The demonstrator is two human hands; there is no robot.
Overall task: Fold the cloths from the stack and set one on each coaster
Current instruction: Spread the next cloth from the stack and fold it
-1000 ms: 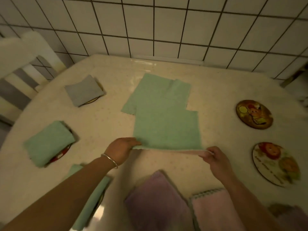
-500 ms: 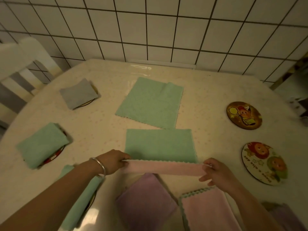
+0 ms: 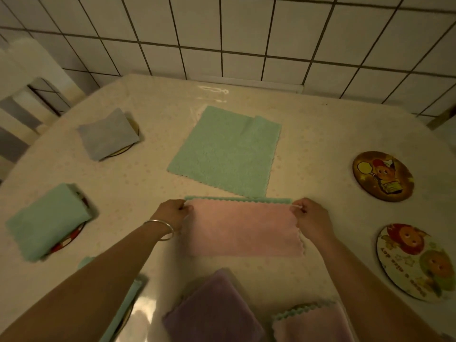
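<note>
Pink-and-green cloth (image 3: 244,228) lies folded in half on the tabletop (image 3: 320,134), mid-front. Left hand (image 3: 172,214) and right hand (image 3: 312,218) each pinch a far corner, fingers clamped. Advice: match edges before creasing. Fingertips hidden underneath; near-edge cloths (image 3: 212,309) cut off.

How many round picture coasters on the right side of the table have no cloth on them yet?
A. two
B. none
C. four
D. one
A: two stand bare on the right, the dark coaster and the pale coaster, while the hands fold the pink cloth.
</note>
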